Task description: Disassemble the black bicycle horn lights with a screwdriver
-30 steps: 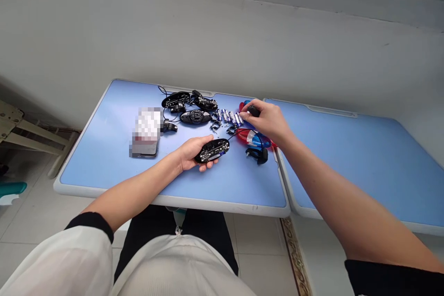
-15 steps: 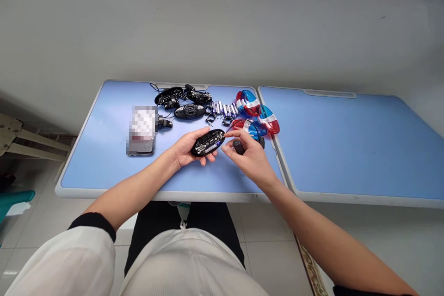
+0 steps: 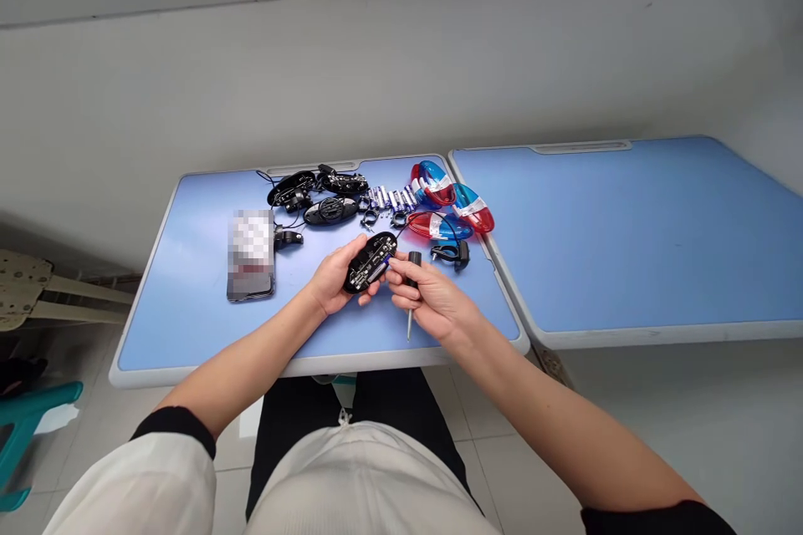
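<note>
My left hand (image 3: 329, 277) is closed around a black oval device base (image 3: 370, 261) with its circuit board showing, tilted toward me. My right hand (image 3: 432, 297) is closed on a small screwdriver (image 3: 411, 291), black handle up and metal tip pointing down; its fingertips touch the right end of the base. Both hands hover over the front middle of a blue table (image 3: 188, 309).
Behind the hands lie other black oval bases (image 3: 329, 211), a row of batteries (image 3: 389, 198), red-and-blue lens covers (image 3: 452, 196), black clamps (image 3: 450, 252) and a phone (image 3: 251, 255). A second blue table (image 3: 627, 234) adjoins on the right. A wall runs behind.
My right hand came back from the far lens covers with the screwdriver to the base in my left hand. The screwdriver now points tip down. The camera view shifted right.
</note>
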The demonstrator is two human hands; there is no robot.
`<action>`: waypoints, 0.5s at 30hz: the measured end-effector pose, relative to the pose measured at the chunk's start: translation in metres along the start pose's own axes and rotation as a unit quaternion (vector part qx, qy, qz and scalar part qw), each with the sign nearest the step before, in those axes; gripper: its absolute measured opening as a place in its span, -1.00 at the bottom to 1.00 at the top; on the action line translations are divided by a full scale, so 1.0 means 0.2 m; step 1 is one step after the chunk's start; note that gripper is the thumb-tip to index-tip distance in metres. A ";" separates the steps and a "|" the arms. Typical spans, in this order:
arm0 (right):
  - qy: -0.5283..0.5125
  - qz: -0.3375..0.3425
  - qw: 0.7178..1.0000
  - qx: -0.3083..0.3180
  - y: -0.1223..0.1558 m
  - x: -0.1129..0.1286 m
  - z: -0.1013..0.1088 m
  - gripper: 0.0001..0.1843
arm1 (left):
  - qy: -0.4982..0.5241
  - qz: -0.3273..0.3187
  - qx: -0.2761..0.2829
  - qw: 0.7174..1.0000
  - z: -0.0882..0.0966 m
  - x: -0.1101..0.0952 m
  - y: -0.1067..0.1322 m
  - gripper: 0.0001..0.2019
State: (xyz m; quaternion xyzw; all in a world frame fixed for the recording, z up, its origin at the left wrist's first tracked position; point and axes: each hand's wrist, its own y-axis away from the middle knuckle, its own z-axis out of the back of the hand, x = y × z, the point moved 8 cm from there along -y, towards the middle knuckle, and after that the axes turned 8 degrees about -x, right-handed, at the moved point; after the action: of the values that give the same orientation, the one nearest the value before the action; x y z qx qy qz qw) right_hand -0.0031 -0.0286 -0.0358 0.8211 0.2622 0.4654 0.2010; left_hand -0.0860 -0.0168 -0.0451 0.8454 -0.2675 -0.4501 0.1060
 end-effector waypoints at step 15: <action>-0.108 -0.098 0.989 0.010 -0.05 -0.07 -0.05 -0.84 | -0.142 -0.173 -0.133 0.966 0.02 -0.07 0.05 -0.57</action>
State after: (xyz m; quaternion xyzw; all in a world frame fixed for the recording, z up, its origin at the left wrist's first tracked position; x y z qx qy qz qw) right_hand -0.0206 -0.0283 -0.0447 0.8389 0.3229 0.3495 0.2643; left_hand -0.0994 -0.0171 -0.0345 0.7847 -0.0672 -0.6082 0.0988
